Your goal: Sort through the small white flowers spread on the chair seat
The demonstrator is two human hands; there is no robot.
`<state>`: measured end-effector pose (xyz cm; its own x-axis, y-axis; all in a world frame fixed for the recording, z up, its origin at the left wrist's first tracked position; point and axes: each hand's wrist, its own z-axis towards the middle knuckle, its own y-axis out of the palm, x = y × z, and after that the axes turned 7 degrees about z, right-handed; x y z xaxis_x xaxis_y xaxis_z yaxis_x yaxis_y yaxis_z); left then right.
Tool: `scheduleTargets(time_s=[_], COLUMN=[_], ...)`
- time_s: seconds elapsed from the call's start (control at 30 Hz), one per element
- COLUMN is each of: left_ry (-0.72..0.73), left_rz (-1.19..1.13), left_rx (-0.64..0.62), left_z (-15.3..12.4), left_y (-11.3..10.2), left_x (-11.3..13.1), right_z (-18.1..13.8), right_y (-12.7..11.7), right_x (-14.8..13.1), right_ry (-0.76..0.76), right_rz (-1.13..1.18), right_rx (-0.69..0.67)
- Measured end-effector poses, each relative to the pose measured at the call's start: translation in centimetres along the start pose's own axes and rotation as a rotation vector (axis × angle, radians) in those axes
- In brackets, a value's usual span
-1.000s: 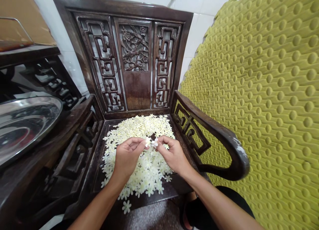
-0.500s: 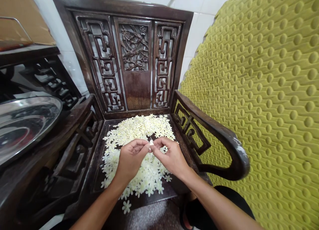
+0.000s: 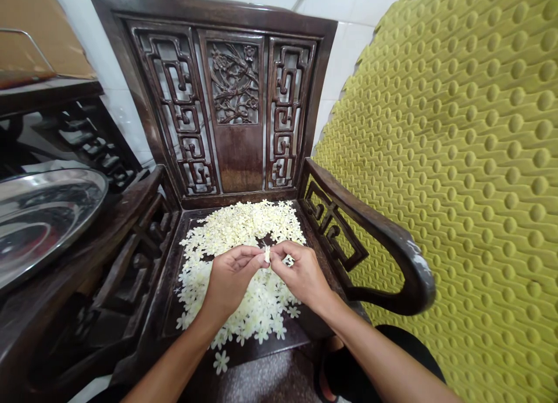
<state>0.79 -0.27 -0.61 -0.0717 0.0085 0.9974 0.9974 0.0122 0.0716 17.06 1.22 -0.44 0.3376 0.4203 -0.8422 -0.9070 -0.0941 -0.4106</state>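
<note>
Between my fingertips is a small pale flower piece [image 3: 267, 254], partly covered by the fingers. My left hand [image 3: 233, 273] pinches it from the left, thumb against forefinger. From the right, my right hand [image 3: 300, 273] closes thumb and forefinger on its other side. Beneath both hands, many loose white flowers [image 3: 261, 307] lie spread on the chair seat, several overlapping its front edge. Behind the fingers, a yellower heap of flowers [image 3: 244, 225] reaches toward the chair back.
The dark carved wooden chair [image 3: 242, 153] has a curved armrest [image 3: 383, 246] on the right. At left sits a shiny metal tray [image 3: 93, 199]. A yellow bumpy foam mat [image 3: 457, 159] fills the right side. A single flower [image 3: 221, 362] hangs at the seat's front edge.
My fingertips have shifted slightly to the right and parted a little, so more of the pale flower piece shows between them. The flowers on the seat look the same.
</note>
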Motion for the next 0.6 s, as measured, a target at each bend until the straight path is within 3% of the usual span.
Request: scheduleTargets(time_s=[0.43, 0.6], left_ry=[0.006, 0.004], left_rz=[0.016, 0.025], left_rx=[-0.024, 0.047], left_z=[-0.03, 0.07], left_y=[-0.03, 0.08], left_x=[0.25, 0.16], right_z=[0.0, 0.03], right_y=[0.15, 0.28], right_x=[-0.33, -0.08], right_ry=[0.006, 0.007], right_rz=[-0.019, -0.041], right_rx=[0.012, 0.037])
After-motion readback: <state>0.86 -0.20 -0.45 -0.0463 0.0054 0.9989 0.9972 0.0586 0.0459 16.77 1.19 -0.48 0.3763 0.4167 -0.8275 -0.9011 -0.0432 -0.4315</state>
